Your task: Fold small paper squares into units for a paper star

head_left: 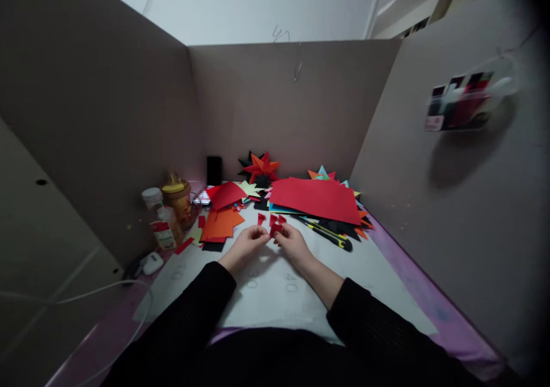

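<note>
Between my hands is a small piece of red paper (275, 230), which looks folded. My right hand (294, 246) pinches it from the right, thumb and fingers closed. My left hand (251, 244) is closed in a pinch at the paper's left edge. Just beyond my fingertips stand small folded red pieces, one on the left (261, 219) and two close together (273, 220). To the right of my right hand lies a yellow and black utility knife (330, 235).
A stack of red sheets (315, 198) lies behind the knife. Orange paper (220, 224) is at the left. Folded paper stars (261, 167) stand at the back. A white-capped bottle (161, 218) and an amber cup (178, 201) stand left, near a white cable (98, 291). Grey partitions (292, 106) enclose the table.
</note>
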{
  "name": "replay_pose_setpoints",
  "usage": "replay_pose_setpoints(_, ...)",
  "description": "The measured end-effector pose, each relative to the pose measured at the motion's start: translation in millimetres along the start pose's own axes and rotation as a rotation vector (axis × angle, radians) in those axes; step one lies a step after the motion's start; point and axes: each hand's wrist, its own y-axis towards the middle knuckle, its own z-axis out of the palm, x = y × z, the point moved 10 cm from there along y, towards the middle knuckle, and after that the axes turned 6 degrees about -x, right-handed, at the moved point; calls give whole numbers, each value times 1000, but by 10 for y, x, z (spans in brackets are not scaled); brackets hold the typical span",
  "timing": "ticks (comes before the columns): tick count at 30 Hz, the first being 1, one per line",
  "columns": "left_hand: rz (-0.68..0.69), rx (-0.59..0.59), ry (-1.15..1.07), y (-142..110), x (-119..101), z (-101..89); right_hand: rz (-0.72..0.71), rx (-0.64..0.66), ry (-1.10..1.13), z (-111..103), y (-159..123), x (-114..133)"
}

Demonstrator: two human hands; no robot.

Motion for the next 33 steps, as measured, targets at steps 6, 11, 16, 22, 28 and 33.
replay_pose_setpoints(6,342,-153,356,-96,-397,-63,30,-15,29,-24,-6,-34)
replay_pose_setpoints(11,435,-179,415,-166,-503,-45,39,16,159,26,-13,-54)
replay_pose_setpoints(16,397,-209,355,-121,-449,-111,84,-5,258,32,-21,-51)
replay_pose_setpoints(22,191,-164,207,-26,-201,-125,78,11,257,45,-15,-37)
replay_pose_setpoints(28,202,-145,182,9,-153,-146,55,18,223,35,-10,-40)
replay_pose_setpoints(33,233,-148,181,6,-163,-141,70,39,243,66,-27,-41)
